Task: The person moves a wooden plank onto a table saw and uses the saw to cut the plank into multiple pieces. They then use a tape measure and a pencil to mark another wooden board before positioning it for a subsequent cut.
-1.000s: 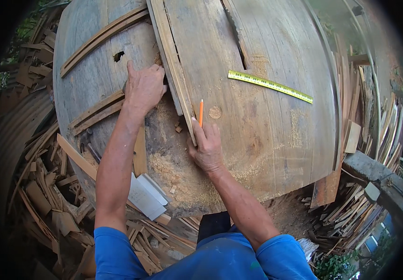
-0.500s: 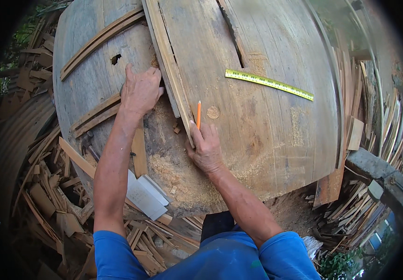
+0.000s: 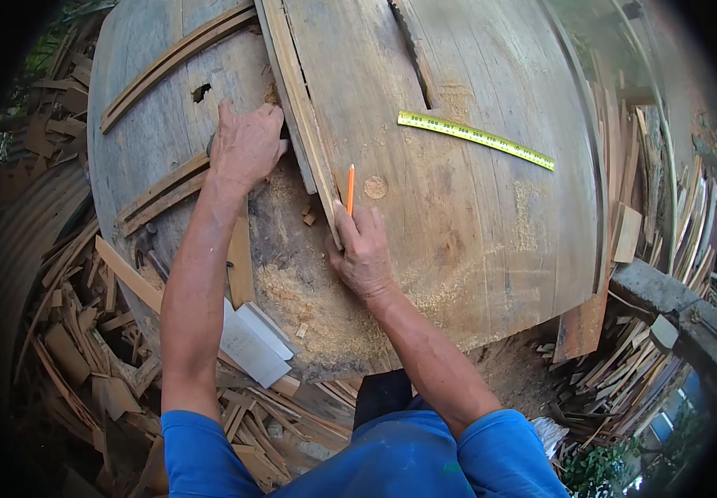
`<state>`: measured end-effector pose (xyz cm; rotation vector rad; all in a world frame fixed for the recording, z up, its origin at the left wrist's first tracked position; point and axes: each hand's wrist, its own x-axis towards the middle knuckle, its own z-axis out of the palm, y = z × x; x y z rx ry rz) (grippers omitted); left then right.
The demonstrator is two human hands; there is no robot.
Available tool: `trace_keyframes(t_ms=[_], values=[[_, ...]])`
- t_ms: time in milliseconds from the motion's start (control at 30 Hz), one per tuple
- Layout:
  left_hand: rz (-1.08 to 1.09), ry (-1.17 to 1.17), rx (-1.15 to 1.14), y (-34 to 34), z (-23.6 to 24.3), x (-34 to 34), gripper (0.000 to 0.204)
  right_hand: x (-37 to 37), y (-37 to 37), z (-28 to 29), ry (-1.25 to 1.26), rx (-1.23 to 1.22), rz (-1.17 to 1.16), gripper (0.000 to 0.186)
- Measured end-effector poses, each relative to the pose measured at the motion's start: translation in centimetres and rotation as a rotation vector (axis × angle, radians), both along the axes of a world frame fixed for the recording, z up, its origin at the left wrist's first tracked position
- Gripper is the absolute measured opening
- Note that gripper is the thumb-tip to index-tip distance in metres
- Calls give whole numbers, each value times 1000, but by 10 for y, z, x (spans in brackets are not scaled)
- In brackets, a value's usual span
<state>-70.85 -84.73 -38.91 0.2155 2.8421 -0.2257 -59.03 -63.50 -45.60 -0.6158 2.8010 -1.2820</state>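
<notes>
My left hand point(image 3: 246, 145) is closed beside the far left side of a long wooden strip point(image 3: 313, 145). Its fingers curl around something dark, mostly hidden beneath the hand. The near end of the strip is gripped by my right hand point(image 3: 362, 253), thumb on its left side. An orange pencil point(image 3: 350, 191) points away from me along the strip's right edge, its lower end tucked at the right hand's fingers. Two small wood blocks point(image 3: 308, 217) lie left of the strip. A yellow piece of measuring tape point(image 3: 474, 137) rests to the right on the worn wooden tabletop point(image 3: 474, 224).
Sawdust point(image 3: 292, 299) and a pale grey, flat-sided object point(image 3: 254, 340) lie near the front edge. Grooved wood strips point(image 3: 176, 62) cross the left side, close to a dark hole point(image 3: 200, 92). Scrap wood piles point(image 3: 92, 349) surround the table; a concrete beam point(image 3: 674, 303) stands right.
The whole view has shifted slightly. My left hand has turned a little, and a dark edge now shows on its left. The right hand keeps its grip on the strip.
</notes>
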Motion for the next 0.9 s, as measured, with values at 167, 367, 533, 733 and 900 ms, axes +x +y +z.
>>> trace_keyframes(t_ms=[167, 367, 533, 733, 900], values=[[-23, 15, -54, 0, -2, 1, 33, -1, -1, 1, 25, -53, -19, 49], [-46, 24, -60, -3, -6, 0, 35, -2, -1, -1, 26, -61, -33, 49], [-54, 21, -67, -5, -7, 0, 34, -1, -1, 1, 25, -50, -29, 48], [-5, 158, 19, -12, -1, 7, 48, 1, -1, -2, 25, -25, -6, 54], [578, 285, 7, -27, 29, 18, 74, -1, 3, -3, 5, 8, 3, 61]])
